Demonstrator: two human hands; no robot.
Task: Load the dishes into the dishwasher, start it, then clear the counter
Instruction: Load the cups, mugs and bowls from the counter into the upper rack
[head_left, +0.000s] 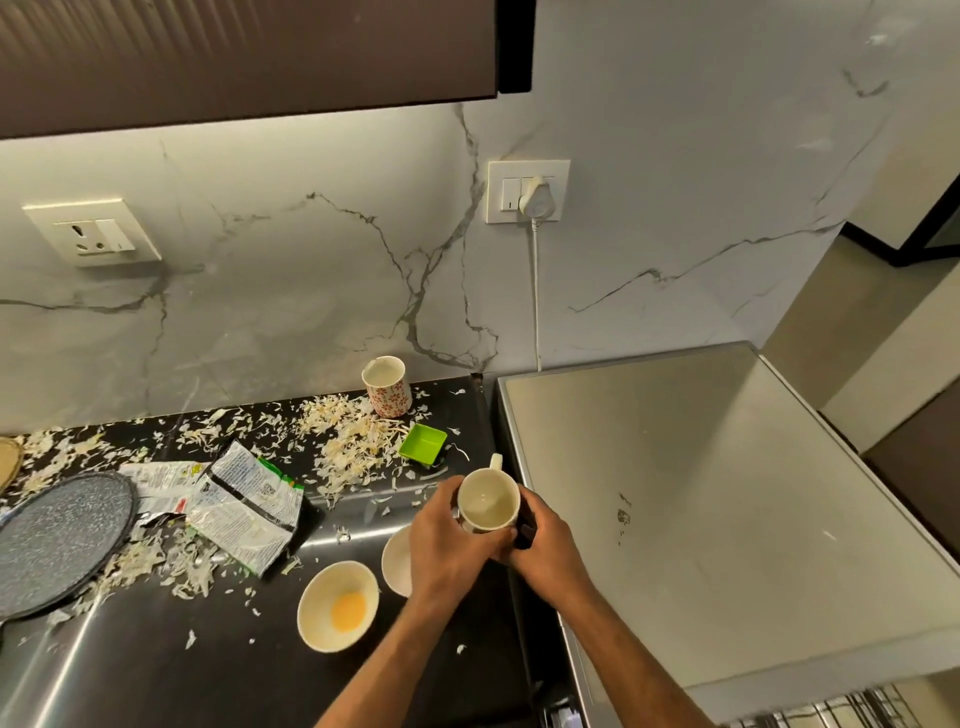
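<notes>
1. Nearest, a white bowl with yellow residue is seen on the black tabletop.
2. A cream mug is gripped by the left hand, above the tabletop's right edge.
3. Its other side is clasped by the right hand.

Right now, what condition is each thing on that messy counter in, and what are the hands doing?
White mug: upright, empty, held in both hands.
Left hand: grips the mug's side.
Right hand: grips the mug's other side.
Bowl: upright, yellow residue inside.
Second bowl: partly hidden by the left hand.
Patterned cup: upright by the wall.
Green dish: upright, empty.
Wrappers: torn open, flat.
Grey plate: lying flat.
Plug: in its socket.
</notes>
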